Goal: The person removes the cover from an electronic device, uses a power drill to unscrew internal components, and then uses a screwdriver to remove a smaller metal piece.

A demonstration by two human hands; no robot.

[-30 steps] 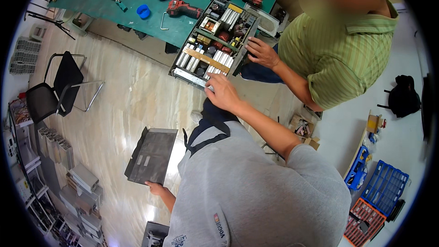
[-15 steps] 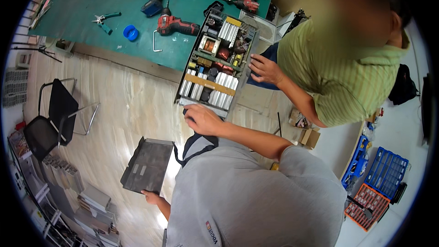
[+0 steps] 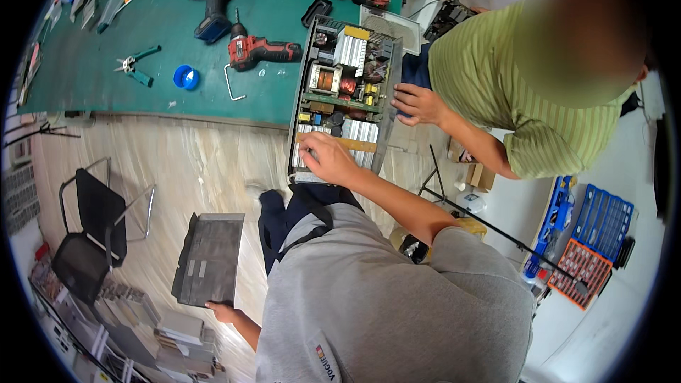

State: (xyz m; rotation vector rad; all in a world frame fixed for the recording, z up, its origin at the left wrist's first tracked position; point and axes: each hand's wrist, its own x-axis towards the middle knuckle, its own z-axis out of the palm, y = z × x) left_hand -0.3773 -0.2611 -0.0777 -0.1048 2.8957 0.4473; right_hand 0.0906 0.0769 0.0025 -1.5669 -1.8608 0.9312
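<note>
My left hand (image 3: 223, 312) is closed on the lower corner of a dark grey sheet-metal cover (image 3: 209, 259), which hangs over the floor beside me. An opened electronic power unit (image 3: 347, 110) lies at the table's right end, its near part jutting past the edge. Coils, capacitors and silver heat sinks (image 3: 360, 140) show inside it. Over its near left part reaches my right hand (image 3: 330, 159), fingers loosely bent and apart, by a yellowish strip (image 3: 358, 145) across the heat sinks. Whether the fingertips touch is unclear. A co-worker's hand (image 3: 420, 104) rests at the unit's right side.
On the green table (image 3: 163, 92) lie a red drill (image 3: 255, 51), a hex key (image 3: 233, 85), pliers (image 3: 137, 65), a blue cap (image 3: 186, 77) and small fans. A black chair (image 3: 99, 206) stands left. The co-worker (image 3: 525, 85) stands close at right, with a thin black pole (image 3: 489, 228) nearby.
My right hand has moved from the unit's near edge to over its inner parts. The cover still hangs from my left hand, now more upright. My view has shifted.
</note>
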